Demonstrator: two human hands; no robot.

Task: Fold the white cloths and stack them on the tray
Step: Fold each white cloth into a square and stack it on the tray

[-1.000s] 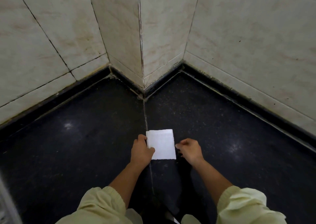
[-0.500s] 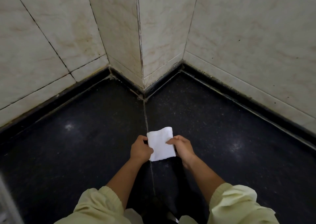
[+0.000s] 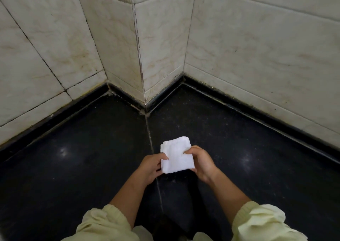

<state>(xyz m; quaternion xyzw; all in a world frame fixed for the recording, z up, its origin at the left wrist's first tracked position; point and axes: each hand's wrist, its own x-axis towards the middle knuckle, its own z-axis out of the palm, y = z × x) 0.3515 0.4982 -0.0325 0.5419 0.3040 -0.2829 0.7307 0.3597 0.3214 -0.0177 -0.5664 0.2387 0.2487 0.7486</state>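
Hands [image 3: 150,168] [image 3: 201,164] raised, pinching folded white cloth [image 3: 176,158] by both sides.

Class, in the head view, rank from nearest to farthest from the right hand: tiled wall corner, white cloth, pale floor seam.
1. white cloth, held in the right hand.
2. pale floor seam, just left of it.
3. tiled wall corner, far ahead.

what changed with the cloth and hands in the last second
The small folded white cloth, which lay flat on the dark speckled stone surface, has been picked up: the right hand moved in and pinched its right edge, the left hand holds its left edge, and it is tilted between them. Surface and tiled walls are unchanged.
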